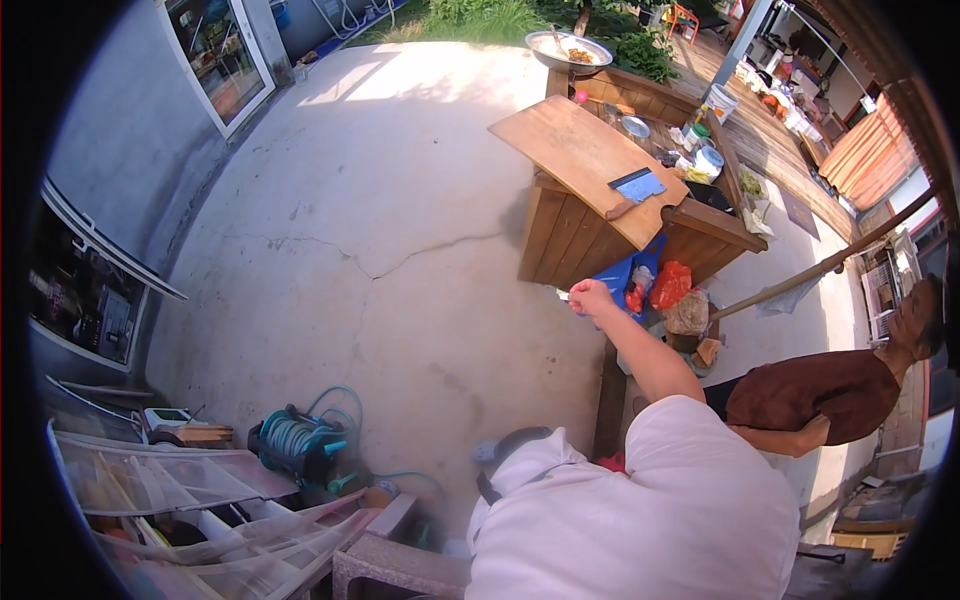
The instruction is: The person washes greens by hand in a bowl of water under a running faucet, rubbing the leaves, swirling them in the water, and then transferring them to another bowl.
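Note:
My right hand point(590, 298) reaches forward at the end of a stretched arm. Its fingers pinch a small white piece point(563, 295), too small to name. Just beyond the hand stands a wooden planked cabinet point(574, 234). A wooden cutting board point(574, 154) lies tilted across its top. On the board rests a cleaver point(636, 185) with a wooden handle and a bluish reflecting blade. Near my wrist, a blue plastic bag point(616, 279) and a red plastic bag point(670, 285) sit against the cabinet's base. My left hand is out of view.
A metal basin point(568, 52) with food sits on the cabinet's far corner. At right stands a person in a brown shirt point(814, 397), near a slanted wooden pole point(810, 271). A hose reel point(300, 445) and a plastic-covered rack point(187, 517) are at lower left. Cracked concrete point(360, 247) spreads ahead.

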Demonstrator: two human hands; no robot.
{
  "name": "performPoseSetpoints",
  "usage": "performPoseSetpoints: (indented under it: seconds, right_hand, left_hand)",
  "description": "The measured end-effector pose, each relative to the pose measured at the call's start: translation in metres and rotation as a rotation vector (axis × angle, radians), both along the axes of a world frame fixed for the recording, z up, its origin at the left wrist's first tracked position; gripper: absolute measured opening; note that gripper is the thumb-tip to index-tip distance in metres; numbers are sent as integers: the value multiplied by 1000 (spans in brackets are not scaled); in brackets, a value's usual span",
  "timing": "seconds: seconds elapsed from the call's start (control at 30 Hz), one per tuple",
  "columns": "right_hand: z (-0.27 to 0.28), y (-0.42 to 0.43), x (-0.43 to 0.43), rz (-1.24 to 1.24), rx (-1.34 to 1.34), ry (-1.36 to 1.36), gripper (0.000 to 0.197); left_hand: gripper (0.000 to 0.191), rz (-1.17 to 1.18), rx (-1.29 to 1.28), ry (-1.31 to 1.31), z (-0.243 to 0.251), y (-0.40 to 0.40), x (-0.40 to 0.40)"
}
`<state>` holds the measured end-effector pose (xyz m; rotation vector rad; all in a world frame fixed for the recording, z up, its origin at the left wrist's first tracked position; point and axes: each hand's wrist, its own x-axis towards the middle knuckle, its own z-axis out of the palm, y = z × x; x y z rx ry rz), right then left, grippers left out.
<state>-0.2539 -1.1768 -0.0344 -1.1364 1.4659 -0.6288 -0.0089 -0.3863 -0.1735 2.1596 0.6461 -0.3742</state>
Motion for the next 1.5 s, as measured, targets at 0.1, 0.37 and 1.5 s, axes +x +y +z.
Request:
performPoseSetpoints:
  seconds: [0.1, 0.37, 1.5]
  right_hand:
    - [49, -88, 1, -145, -169, -263, 14]
    - [47, -157, 64, -177, -351, -198, 26]
    - [-207, 1021, 358, 2772, 172, 220, 47]
  left_hand:
    - [61, 27, 8, -13, 6, 3, 2]
    - [59, 161, 11, -36, 12, 26, -17]
    - [69, 1321, -127, -263, -91, 346, -138]
